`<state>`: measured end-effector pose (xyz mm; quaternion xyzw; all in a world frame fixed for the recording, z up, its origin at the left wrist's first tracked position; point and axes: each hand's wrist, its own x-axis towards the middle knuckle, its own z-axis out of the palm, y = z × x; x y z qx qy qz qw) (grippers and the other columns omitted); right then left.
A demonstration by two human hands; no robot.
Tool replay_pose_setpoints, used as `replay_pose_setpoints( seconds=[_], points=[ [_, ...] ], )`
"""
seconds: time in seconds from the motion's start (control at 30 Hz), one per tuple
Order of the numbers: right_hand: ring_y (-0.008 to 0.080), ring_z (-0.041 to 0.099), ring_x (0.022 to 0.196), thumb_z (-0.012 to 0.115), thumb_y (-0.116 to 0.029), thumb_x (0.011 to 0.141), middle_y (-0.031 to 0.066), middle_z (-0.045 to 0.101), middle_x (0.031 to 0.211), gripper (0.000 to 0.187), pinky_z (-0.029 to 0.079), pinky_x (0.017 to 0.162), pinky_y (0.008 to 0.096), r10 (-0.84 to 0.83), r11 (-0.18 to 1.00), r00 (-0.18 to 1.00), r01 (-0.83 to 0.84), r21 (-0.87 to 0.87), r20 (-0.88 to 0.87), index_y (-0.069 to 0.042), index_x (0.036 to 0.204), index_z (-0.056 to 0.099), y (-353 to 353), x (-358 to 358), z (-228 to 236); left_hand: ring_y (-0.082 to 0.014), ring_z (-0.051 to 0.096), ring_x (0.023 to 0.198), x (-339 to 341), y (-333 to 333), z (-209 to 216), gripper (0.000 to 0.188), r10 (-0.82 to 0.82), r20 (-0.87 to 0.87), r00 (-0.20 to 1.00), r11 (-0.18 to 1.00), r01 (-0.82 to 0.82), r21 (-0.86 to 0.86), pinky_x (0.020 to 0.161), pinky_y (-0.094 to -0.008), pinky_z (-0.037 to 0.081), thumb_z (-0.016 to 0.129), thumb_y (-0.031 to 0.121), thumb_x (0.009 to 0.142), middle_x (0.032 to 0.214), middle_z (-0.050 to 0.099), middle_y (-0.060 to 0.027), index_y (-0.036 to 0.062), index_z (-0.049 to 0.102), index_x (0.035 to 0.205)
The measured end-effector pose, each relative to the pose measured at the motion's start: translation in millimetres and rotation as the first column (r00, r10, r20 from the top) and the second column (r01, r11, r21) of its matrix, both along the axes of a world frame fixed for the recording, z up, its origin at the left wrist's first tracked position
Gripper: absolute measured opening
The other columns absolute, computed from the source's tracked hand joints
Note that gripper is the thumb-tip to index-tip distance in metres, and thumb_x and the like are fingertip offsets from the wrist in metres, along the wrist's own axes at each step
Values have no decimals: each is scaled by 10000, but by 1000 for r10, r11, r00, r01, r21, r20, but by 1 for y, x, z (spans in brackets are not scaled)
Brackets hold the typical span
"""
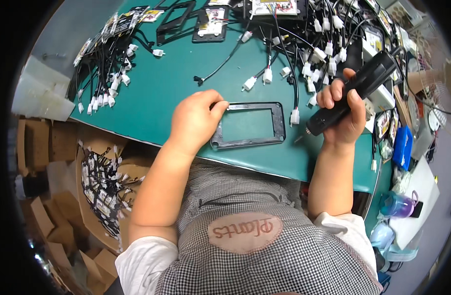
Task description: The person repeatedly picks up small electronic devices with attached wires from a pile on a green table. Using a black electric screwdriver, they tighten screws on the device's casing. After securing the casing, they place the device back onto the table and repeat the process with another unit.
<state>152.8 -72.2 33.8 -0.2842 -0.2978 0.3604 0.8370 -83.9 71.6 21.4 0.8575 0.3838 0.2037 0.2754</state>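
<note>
So the left hand (197, 117) has its fingers curled in and is pinching the upper left corner of a black rectangular plastic frame with an open middle (279, 123), which sits on the green surface (171, 73) close to the near edge, right in front of the person. The right hand (347, 115) is wrapped around a chunky black cylindrical power screwdriver (370, 78), held up tilted with its thin bit (299, 139) aimed down and left, just beside the frame's right side but not touching it. Farther back on the right there's a messy heap of black cables with white plugs (328, 49), and one of those cables trails down to a white plug (295, 116) near the frame's right edge. Over on the left there's another bunch of black cables with white plugs (107, 81) fanned out across the surface. Up at the back you've got a second black open frame (175, 22) next to a black panel with a white label (211, 24). Below the surface on the left, a brown cardboard box (88, 223) holds a pile of similar wired parts (100, 179). Off to the far right sit a small blue bin (404, 147) and a blue and purple see-through bottle (396, 204).
</note>
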Motion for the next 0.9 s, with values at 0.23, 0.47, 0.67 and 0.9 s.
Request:
replay_pose_setpoints(
  seconds=[0.23,0.47,0.67,0.9],
  points=[
    [172,512,652,553,-247,865,59,504,768,445,403,631,331,21,999,1000,-21,43,17,-56,1260,477,-4,2,-1,-272,574,737,9,1,-13,114,-114,-34,993,979,118,167,659,-372,462,713,156,764,747,582,-86,57,672,801],
    [165,496,680,560,-255,878,46,499,788,463,399,657,320,74,995,997,-74,72,-5,-67,1287,455,-2,1,1,-302,567,787,26,2,-25,122,-291,61,955,935,271,231,709,-407,460,740,161,726,760,576,-87,82,648,742],
    [147,496,625,590,-313,876,29,484,756,455,385,598,305,-8,1000,999,9,-13,41,-70,1249,492,-3,-1,-2,-307,576,823,34,18,11,232,-279,-80,957,835,283,472,741,-420,465,743,280,736,833,596,-88,110,638,854],
    [156,511,606,675,-313,820,46,502,757,469,405,557,288,-35,999,998,36,-35,47,-43,1147,476,0,-3,2,-334,604,965,14,169,47,306,93,-76,993,910,-54,412,842,-418,485,680,311,813,1008,647,-136,88,676,1022]
  ],
)
